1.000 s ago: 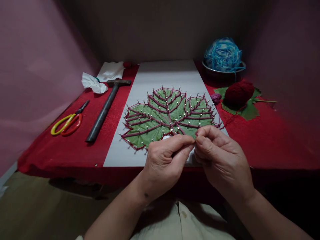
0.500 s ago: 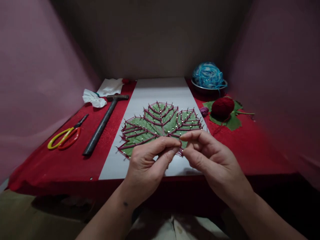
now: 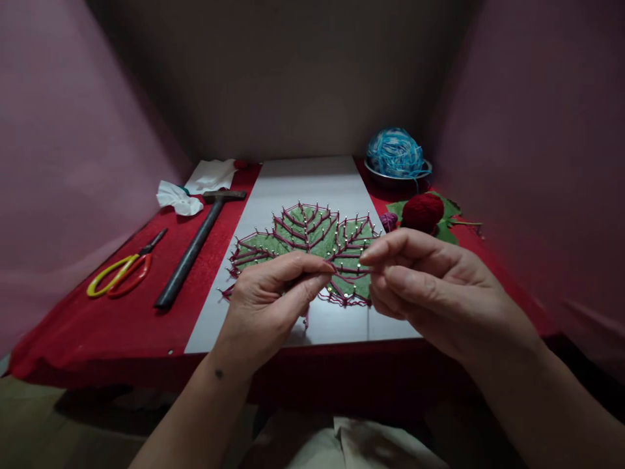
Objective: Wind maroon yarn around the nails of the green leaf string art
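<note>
Above the near part of the leaf, my left hand point(image 3: 278, 299) is closed in a pinch, with a bit of maroon yarn point(image 3: 333, 266) showing at its fingertips. My right hand point(image 3: 430, 283) hovers just right of it, index finger stretched and thumb apart; no yarn shows between them. Beneath both lies a green leaf point(image 3: 322, 244) edged and veined with several nails, maroon yarn strung round them. It rests on a white board point(image 3: 303, 179). My hands cover part of the leaf's near edge.
Left on the red cloth point(image 3: 117, 326) lie scissors point(image 3: 127, 267), a hammer point(image 3: 195, 247), a crumpled white tissue point(image 3: 180, 199) and white paper point(image 3: 211, 176). Right are a dark red yarn ball point(image 3: 422, 213) on leaves, a small purple ball point(image 3: 388, 221) and a bowl point(image 3: 398, 181) holding blue yarn point(image 3: 394, 153).
My hands have moved apart, the right one shifting right and its fingers drawing away from the left fingertips. The view has shifted slightly.
</note>
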### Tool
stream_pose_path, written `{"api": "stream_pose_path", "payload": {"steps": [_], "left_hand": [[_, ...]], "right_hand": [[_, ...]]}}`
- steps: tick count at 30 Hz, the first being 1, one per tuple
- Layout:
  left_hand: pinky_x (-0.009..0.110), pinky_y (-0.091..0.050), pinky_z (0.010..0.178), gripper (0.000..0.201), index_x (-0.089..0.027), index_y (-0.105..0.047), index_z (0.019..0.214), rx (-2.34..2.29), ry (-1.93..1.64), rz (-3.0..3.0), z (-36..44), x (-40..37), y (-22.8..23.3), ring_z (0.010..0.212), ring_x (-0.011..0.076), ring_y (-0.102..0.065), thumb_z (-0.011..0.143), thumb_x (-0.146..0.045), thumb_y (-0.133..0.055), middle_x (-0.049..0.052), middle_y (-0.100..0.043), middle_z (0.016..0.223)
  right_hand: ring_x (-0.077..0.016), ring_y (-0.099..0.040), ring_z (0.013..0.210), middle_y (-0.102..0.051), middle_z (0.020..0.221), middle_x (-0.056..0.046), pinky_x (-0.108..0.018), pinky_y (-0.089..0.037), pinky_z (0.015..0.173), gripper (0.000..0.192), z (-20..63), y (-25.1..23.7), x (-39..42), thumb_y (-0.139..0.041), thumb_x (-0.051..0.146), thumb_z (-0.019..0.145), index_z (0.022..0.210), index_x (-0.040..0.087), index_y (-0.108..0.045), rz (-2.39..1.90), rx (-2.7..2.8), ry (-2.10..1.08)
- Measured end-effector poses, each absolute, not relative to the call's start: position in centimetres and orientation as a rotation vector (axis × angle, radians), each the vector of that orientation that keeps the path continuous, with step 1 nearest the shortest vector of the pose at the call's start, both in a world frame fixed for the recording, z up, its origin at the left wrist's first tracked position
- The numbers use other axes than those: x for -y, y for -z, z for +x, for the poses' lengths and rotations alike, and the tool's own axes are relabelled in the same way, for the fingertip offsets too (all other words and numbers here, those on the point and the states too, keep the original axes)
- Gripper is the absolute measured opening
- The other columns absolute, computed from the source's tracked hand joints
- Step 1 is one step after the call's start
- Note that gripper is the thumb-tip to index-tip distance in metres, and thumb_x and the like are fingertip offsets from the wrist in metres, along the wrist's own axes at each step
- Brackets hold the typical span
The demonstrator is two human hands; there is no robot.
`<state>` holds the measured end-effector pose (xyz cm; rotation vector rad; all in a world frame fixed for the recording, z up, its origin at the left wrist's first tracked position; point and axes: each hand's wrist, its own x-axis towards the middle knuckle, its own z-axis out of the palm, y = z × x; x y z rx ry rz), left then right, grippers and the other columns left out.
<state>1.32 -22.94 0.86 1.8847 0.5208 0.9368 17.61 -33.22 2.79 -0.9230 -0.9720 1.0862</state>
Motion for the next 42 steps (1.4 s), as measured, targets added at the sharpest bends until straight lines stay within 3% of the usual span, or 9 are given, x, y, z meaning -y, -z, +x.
{"api": "stream_pose_path", "payload": {"steps": [9, 15, 18, 21, 25, 28, 33, 37, 42], "left_hand": [[0.016, -0.038, 0.043, 0.008, -0.019, -0.070, 0.080, -0.595, -0.959, 1.856, 1.3, 22.8, -1.0, 0.048, 0.0044, -0.047, 0.080, -0.015, -0.064, -0.003, -0.063, 0.067], [0.017, -0.039, 0.045, 0.008, -0.016, -0.070, 0.082, -0.566, -0.855, 1.972, 1.9, 22.4, -1.3, 0.046, 0.0050, -0.048, 0.081, -0.017, -0.062, -0.002, -0.064, 0.063], [0.016, -0.041, 0.049, 0.010, -0.016, -0.069, 0.083, -0.515, -0.786, 2.077, 2.8, 22.2, -1.2, 0.050, 0.0058, -0.051, 0.083, -0.018, -0.060, -0.002, -0.064, 0.064], [0.016, -0.041, 0.054, 0.011, -0.015, -0.068, 0.082, -0.473, -0.728, 2.169, 3.6, 22.2, -0.9, 0.056, 0.0064, -0.054, 0.085, -0.018, -0.058, -0.002, -0.063, 0.065], [0.016, -0.040, 0.057, 0.012, -0.015, -0.068, 0.082, -0.461, -0.713, 2.222, 4.0, 22.1, -0.7, 0.057, 0.0061, -0.054, 0.086, -0.017, -0.056, -0.002, -0.063, 0.065], [0.015, -0.041, 0.059, 0.012, -0.015, -0.068, 0.083, -0.472, -0.721, 2.223, 3.9, 22.0, -0.6, 0.060, 0.0061, -0.057, 0.085, -0.014, -0.056, -0.002, -0.066, 0.069], [0.015, -0.042, 0.059, 0.011, -0.015, -0.067, 0.083, -0.447, -0.729, 2.247, 4.1, 21.7, -0.5, 0.061, 0.0063, -0.058, 0.085, -0.014, -0.056, -0.001, -0.068, 0.072], [0.015, -0.040, 0.057, 0.011, -0.015, -0.067, 0.083, -0.471, -0.731, 2.264, 4.1, 21.8, -0.4, 0.057, 0.0054, -0.055, 0.086, -0.016, -0.056, -0.002, -0.066, 0.068], [0.016, -0.037, 0.055, 0.013, -0.015, -0.066, 0.083, -0.479, -0.626, 2.283, 4.1, 21.8, -0.5, 0.056, 0.0058, -0.051, 0.086, -0.018, -0.055, -0.003, -0.062, 0.065]], "right_hand": [[-0.0071, -0.048, 0.055, -0.055, 0.066, 0.004, -0.024, -0.040, 0.052, 0.009, 17.0, -4.8, 29.5, -0.065, 0.028, 0.078, 0.086, 0.024, -0.067, -1.017, 1.155, -0.768], [-0.0095, -0.047, 0.053, -0.059, 0.063, 0.000, -0.025, -0.033, 0.045, 0.010, 21.0, -5.3, 31.8, -0.062, 0.029, 0.082, 0.087, 0.022, -0.068, -1.522, 1.628, 0.025], [-0.0141, -0.055, 0.058, -0.068, 0.075, -0.005, -0.030, -0.039, 0.052, 0.014, 22.5, -3.6, 32.5, -0.056, 0.028, 0.086, 0.088, 0.021, -0.068, -1.667, 1.778, 0.123], [-0.0243, -0.062, 0.086, -0.069, 0.097, -0.011, -0.039, -0.048, 0.073, 0.025, 22.2, -1.4, 32.6, -0.053, 0.033, 0.087, 0.104, 0.019, -0.066, -1.735, 1.573, -0.124], [-0.0220, -0.062, 0.097, -0.067, 0.105, -0.009, -0.037, -0.051, 0.077, 0.035, 20.1, 0.4, 32.1, -0.058, 0.032, 0.085, 0.119, 0.021, -0.057, -1.509, 1.356, -0.668], [-0.0166, -0.061, 0.087, -0.066, 0.093, -0.005, -0.031, -0.050, 0.074, 0.029, 19.1, 0.9, 31.7, -0.064, 0.028, 0.081, 0.108, 0.020, -0.058, -1.331, 1.203, -0.909], [-0.0085, -0.052, 0.059, -0.060, 0.072, 0.000, -0.022, -0.043, 0.053, 0.023, 19.0, 1.3, 31.4, -0.068, 0.029, 0.078, 0.096, 0.019, -0.058, -1.200, 0.970, -1.240], [-0.0060, -0.041, 0.050, -0.054, 0.062, 0.003, -0.019, -0.029, 0.043, 0.018, 19.1, 1.5, 31.4, -0.065, 0.033, 0.080, 0.088, 0.019, -0.060, -1.249, 0.933, -1.177], [-0.0065, -0.037, 0.051, -0.047, 0.055, 0.005, -0.021, -0.028, 0.046, 0.015, 19.0, 1.3, 31.3, -0.065, 0.030, 0.078, 0.073, 0.017, -0.062, -1.398, 1.005, -0.994]]}}
